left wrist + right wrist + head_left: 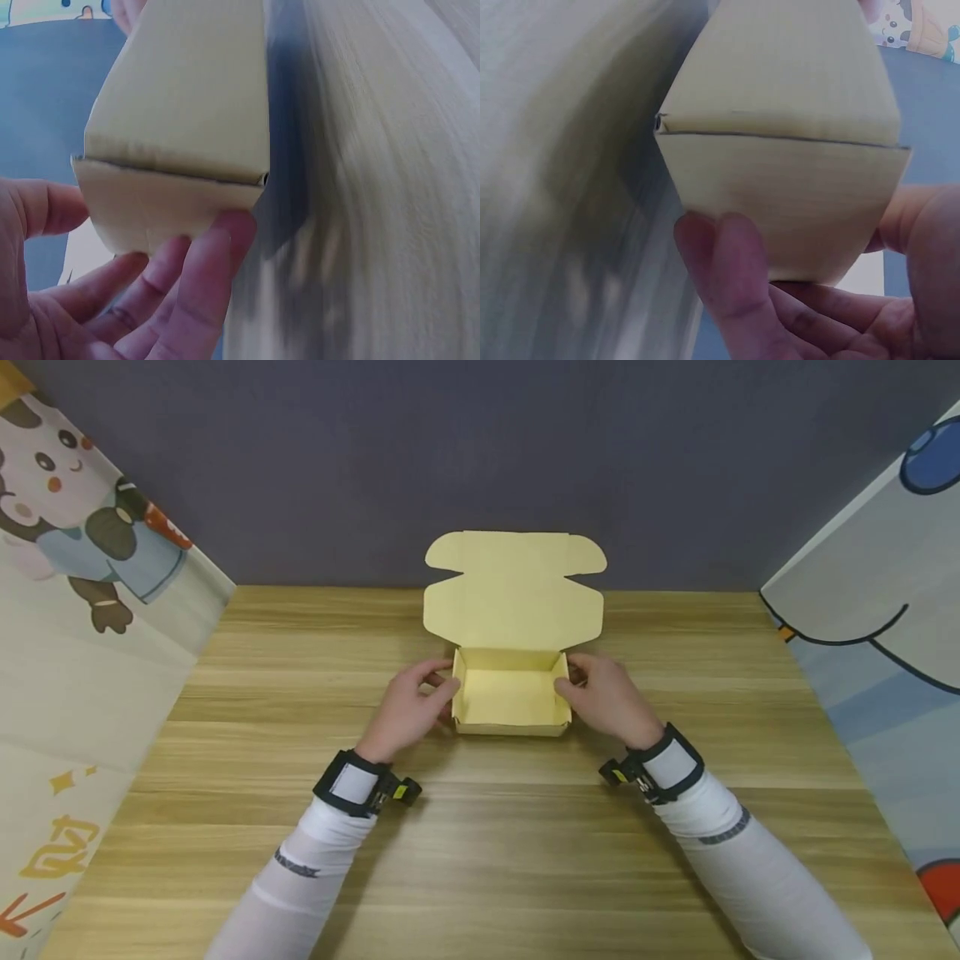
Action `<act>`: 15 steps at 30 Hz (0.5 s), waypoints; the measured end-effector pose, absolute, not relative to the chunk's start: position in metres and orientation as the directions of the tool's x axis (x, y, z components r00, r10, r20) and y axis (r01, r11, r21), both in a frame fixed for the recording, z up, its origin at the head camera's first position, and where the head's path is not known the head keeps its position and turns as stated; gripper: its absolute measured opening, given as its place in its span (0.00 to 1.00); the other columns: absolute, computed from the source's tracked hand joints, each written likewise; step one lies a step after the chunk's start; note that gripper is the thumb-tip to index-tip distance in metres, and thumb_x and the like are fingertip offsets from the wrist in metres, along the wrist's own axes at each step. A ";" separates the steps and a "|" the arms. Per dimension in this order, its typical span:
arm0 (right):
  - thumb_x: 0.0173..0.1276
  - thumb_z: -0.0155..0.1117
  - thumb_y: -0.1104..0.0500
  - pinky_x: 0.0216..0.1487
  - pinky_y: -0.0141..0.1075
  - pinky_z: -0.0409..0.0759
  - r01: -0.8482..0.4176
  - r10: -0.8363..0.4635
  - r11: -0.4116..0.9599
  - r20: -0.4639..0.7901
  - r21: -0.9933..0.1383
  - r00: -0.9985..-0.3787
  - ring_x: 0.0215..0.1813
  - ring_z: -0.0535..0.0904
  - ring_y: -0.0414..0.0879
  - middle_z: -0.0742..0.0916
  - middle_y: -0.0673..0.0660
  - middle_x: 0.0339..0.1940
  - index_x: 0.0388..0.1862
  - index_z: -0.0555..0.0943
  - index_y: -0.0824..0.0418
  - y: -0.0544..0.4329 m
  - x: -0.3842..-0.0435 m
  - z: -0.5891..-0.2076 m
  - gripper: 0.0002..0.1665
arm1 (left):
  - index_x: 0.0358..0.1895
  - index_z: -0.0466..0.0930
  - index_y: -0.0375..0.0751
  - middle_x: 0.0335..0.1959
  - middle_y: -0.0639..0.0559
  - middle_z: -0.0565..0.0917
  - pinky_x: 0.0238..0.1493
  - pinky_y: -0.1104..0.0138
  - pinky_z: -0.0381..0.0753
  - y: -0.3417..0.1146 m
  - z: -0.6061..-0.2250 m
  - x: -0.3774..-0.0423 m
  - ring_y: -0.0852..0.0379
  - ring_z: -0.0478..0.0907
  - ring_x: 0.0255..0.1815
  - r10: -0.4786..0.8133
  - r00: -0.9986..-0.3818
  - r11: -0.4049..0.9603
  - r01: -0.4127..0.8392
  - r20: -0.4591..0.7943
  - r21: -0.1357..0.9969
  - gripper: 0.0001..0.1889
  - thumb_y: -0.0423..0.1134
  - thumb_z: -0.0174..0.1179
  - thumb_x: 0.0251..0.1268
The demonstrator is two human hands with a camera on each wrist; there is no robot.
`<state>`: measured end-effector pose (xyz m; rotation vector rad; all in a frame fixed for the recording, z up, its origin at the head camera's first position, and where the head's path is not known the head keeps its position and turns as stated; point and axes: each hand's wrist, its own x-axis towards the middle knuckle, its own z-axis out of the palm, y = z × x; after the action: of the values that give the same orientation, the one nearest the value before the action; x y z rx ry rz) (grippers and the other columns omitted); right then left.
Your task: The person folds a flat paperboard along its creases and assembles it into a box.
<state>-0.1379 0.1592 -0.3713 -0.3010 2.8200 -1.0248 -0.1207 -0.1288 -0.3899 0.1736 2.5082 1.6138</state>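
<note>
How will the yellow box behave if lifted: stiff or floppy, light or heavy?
Probably light for its size: the yellow box looks like thin cardboard. Its lower part likely stays fairly stiff, since its walls are folded upright. The open lid, a flat panel joined only along the back edge, may flop or swing.

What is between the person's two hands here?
The box, lid raised: the left hand grips one side wall, the right hand the opposite one. The head view shows it.
</note>
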 end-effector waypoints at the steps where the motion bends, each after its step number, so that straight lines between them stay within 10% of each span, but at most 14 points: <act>1: 0.68 0.54 0.54 0.25 0.36 0.75 -0.138 -0.229 0.754 -0.061 -0.642 -0.971 0.25 0.77 0.45 0.83 0.57 0.36 0.47 0.78 0.61 0.160 -0.137 -0.372 0.15 | 0.66 0.70 0.47 0.44 0.46 0.79 0.29 0.54 0.86 -0.130 -0.391 -0.121 0.46 0.84 0.27 0.188 -0.979 0.405 0.001 -0.082 0.914 0.25 0.50 0.56 0.69; 7: 0.70 0.55 0.49 0.37 0.36 0.80 -0.100 -0.247 0.747 -0.134 -0.657 -0.960 0.38 0.82 0.46 0.85 0.59 0.45 0.67 0.70 0.63 0.163 -0.134 -0.377 0.31 | 0.65 0.70 0.46 0.44 0.43 0.79 0.30 0.55 0.86 -0.137 -0.393 -0.122 0.44 0.84 0.28 0.231 -0.965 0.422 -0.016 -0.125 0.906 0.25 0.49 0.57 0.69; 15: 0.71 0.56 0.48 0.40 0.36 0.81 -0.097 -0.288 0.705 -0.159 -0.702 -0.944 0.40 0.84 0.45 0.87 0.58 0.46 0.70 0.66 0.63 0.166 -0.131 -0.386 0.34 | 0.65 0.69 0.44 0.44 0.41 0.79 0.29 0.55 0.86 -0.140 -0.397 -0.121 0.43 0.85 0.29 0.271 -0.947 0.394 -0.054 -0.172 0.918 0.24 0.46 0.59 0.68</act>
<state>-0.1312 0.1658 -0.3859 -0.3058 2.6579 -1.0728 -0.1208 -0.1401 -0.3967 0.1898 2.3619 1.5716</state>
